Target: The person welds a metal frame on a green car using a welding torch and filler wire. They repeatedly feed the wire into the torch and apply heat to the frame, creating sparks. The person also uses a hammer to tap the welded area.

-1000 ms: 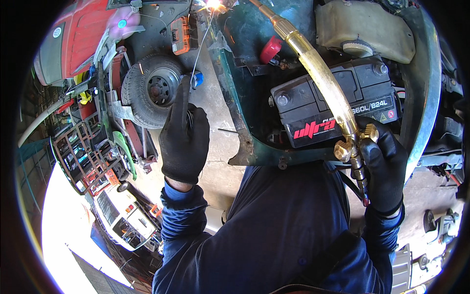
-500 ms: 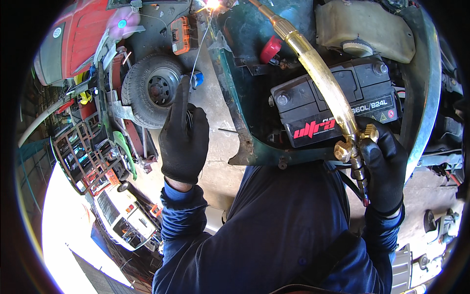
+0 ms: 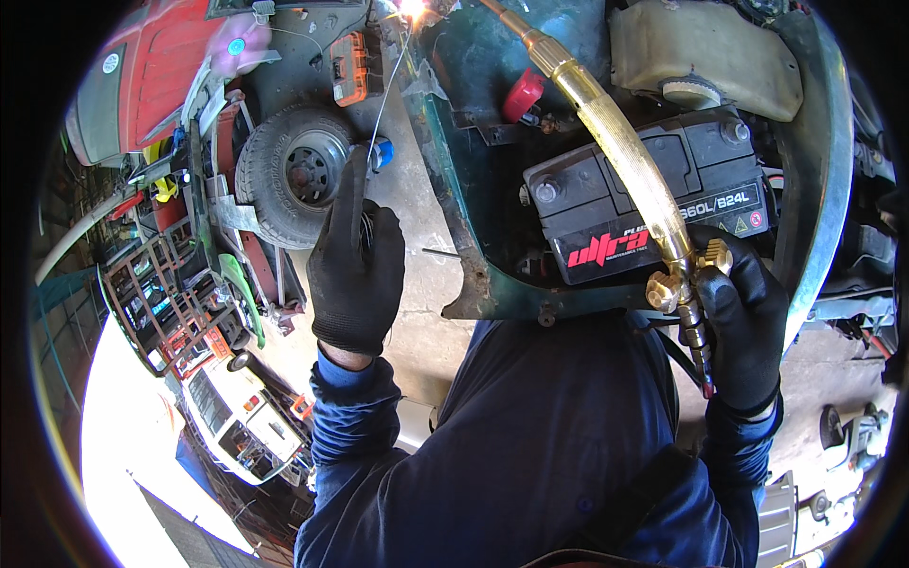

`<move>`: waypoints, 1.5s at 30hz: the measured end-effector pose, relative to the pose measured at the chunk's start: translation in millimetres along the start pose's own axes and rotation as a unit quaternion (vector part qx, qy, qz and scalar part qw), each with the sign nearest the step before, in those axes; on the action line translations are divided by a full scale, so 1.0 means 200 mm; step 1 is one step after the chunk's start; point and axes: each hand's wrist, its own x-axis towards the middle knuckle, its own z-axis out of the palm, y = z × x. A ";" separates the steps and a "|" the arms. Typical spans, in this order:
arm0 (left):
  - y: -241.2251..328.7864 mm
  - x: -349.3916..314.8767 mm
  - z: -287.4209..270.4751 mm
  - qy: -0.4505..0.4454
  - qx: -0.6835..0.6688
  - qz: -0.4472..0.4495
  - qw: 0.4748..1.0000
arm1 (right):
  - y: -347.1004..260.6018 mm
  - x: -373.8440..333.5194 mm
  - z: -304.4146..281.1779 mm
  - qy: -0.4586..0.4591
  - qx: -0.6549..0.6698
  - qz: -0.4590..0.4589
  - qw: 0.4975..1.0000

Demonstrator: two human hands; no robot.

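A black glove covers my left hand (image 3: 356, 270), whose fingers are closed on a thin filler rod (image 3: 386, 104). The rod runs up to a bright glow (image 3: 413, 9) at the top edge, on the green metal panel (image 3: 445, 185). My right hand (image 3: 743, 317), gloved as well, grips the valve end of a brass gas torch (image 3: 620, 142). Its neck slants up and left, and its tip lies beyond the top edge. Beneath the torch sits a black car battery (image 3: 653, 180). The glare hides the spot where rod and panel meet.
A plastic tank (image 3: 705, 62) stands behind the battery, and a red cap-like part (image 3: 524, 96) lies left of it. On the floor to the left are a wheel (image 3: 301, 175), an orange-and-black case (image 3: 349, 68) and a blue roll-shaped thing (image 3: 382, 154). A red vehicle (image 3: 156, 71) is far left.
Almost nothing differs. The glow at the panel's top has shifted very slightly in shape; both hands keep their places and their grips.
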 end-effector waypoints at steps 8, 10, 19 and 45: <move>0.00 0.00 0.00 0.001 0.001 0.004 1.000 | 0.00 0.00 0.00 0.003 0.005 0.009 1.000; 0.01 0.00 0.00 -0.002 0.004 -0.005 1.000 | 0.00 0.00 0.00 0.003 0.002 0.004 1.000; 0.01 0.00 0.00 0.002 -0.002 -0.002 1.000 | 0.01 0.00 0.00 -0.002 -0.001 -0.013 1.000; 0.02 0.01 0.00 -0.008 -0.011 -0.009 1.000 | 0.00 -0.01 0.00 0.000 0.007 0.005 1.000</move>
